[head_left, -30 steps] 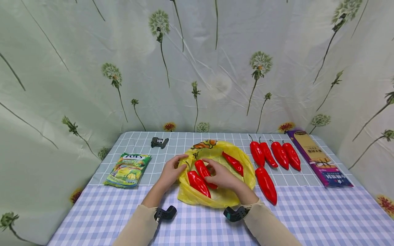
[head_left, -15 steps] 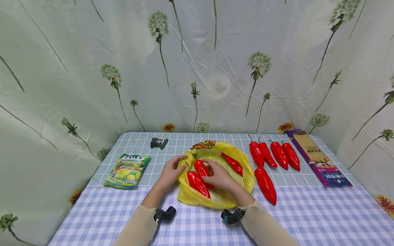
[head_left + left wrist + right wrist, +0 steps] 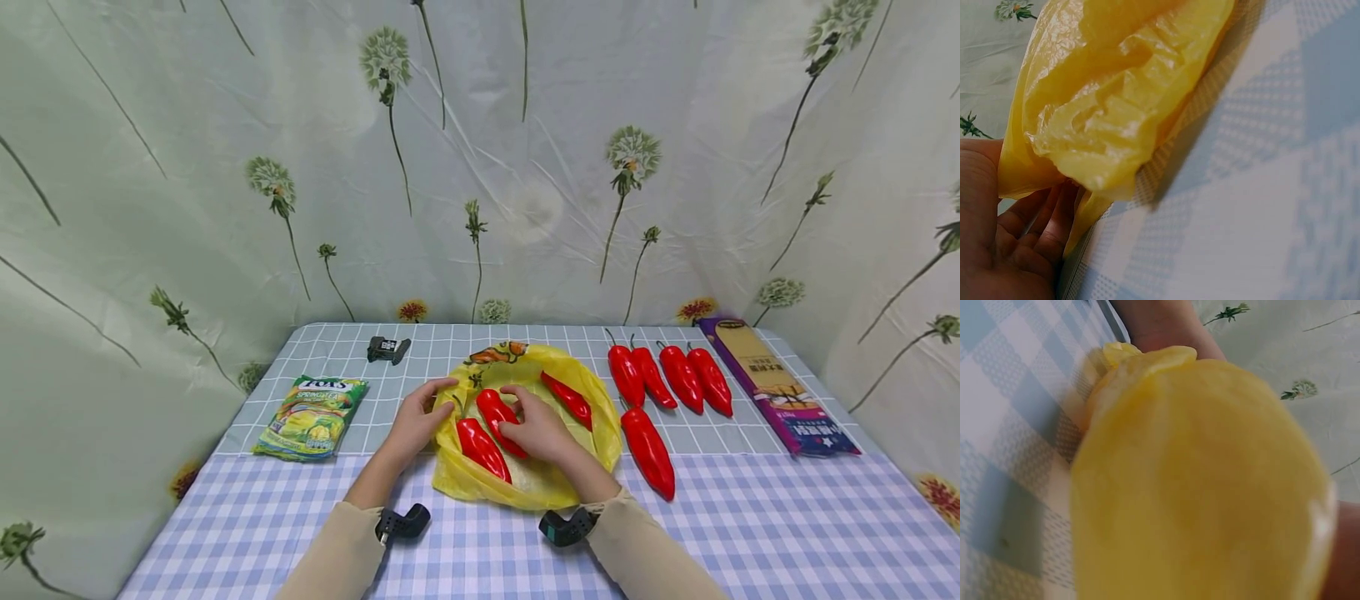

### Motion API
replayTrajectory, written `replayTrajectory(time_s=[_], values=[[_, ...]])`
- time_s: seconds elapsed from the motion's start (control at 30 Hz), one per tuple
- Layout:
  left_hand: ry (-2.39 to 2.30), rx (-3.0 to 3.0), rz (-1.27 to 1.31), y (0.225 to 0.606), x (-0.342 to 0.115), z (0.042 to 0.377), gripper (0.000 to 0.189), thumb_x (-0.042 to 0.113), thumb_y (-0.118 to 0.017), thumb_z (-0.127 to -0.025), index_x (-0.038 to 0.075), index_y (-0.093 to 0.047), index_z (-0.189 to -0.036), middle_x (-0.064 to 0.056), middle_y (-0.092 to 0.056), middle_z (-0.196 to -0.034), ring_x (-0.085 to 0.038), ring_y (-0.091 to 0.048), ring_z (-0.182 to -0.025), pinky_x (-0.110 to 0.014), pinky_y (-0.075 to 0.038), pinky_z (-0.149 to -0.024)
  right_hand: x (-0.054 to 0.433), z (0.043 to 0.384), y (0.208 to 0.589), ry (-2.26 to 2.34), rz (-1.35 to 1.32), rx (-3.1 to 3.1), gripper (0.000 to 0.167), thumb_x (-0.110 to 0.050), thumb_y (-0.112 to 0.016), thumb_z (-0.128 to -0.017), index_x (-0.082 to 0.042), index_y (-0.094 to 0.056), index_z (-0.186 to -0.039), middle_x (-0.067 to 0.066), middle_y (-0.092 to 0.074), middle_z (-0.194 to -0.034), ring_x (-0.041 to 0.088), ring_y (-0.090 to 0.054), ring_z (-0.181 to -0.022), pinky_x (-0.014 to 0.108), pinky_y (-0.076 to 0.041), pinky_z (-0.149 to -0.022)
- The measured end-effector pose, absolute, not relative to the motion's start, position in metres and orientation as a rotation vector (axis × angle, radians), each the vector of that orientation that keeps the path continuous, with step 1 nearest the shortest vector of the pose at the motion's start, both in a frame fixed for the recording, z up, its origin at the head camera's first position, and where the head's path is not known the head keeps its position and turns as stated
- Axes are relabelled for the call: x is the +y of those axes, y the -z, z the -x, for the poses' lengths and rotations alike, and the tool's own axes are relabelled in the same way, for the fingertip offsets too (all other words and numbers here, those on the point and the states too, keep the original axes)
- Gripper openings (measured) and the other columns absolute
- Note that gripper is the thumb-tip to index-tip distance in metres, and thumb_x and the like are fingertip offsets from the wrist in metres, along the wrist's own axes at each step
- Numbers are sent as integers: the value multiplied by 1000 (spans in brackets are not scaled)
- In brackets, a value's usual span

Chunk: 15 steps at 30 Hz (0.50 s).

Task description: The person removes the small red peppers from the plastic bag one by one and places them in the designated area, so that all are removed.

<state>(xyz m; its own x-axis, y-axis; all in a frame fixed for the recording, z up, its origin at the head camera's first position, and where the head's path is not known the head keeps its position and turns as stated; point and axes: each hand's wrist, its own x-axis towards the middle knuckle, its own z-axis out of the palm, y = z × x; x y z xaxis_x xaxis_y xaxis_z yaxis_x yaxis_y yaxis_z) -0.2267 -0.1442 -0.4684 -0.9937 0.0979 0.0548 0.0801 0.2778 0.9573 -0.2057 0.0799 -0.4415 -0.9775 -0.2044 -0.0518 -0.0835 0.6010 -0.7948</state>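
A yellow plastic bag [image 3: 555, 482] lies with its mouth spread wide in the middle of the table. Inside it are a red pepper [image 3: 501, 421] beside my right hand, another red pepper [image 3: 483, 450] at the lower left, and a third at the right. My left hand [image 3: 412, 421] holds the bag's left side; in the left wrist view, yellow film [image 3: 1116, 112] passes between thumb and fingers. My right hand [image 3: 543, 427] reaches over the bag's interior, its thumb right at the near pepper and its index finger spread from it. The bag's wall hides this hand's fingers in the right wrist view.
Several red peppers [image 3: 682, 379] lie to the bag's right, one [image 3: 648, 454] close to its edge. A purple and tan package [image 3: 776, 387] is at the far right. A green candy packet [image 3: 313, 417] and a small black device [image 3: 388, 348] lie left.
The pepper by my right hand has shifted slightly right and nearer. The right hand's fingers have loosened and spread away from it. My left hand stays at the bag's side.
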Motion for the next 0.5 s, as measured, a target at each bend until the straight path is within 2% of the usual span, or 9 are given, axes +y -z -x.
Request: replayTrajectory(time_s=[0.23, 0.5], values=[[-1847, 2512, -151, 470, -144, 228, 38, 12, -63, -96, 19, -62, -133, -7, -59, -138, -23, -58, -115, -30, -54, -92, 87, 208, 438, 1320, 247, 2748, 57, -14, -69, -84, -11, -53, -139, 10, -63, -112, 22, -57, -95, 38, -55, -85], [-1814, 2524, -134, 469, -143, 227, 38, 15, -62, -97, 20, -61, -134, -6, -56, -143, -24, -56, -122, -37, -53, -101, 94, 208, 430, 1251, 225, 2751, 55, -14, -69, -85, -12, -54, -138, 11, -63, -114, 23, -57, -97, 37, -57, -84]])
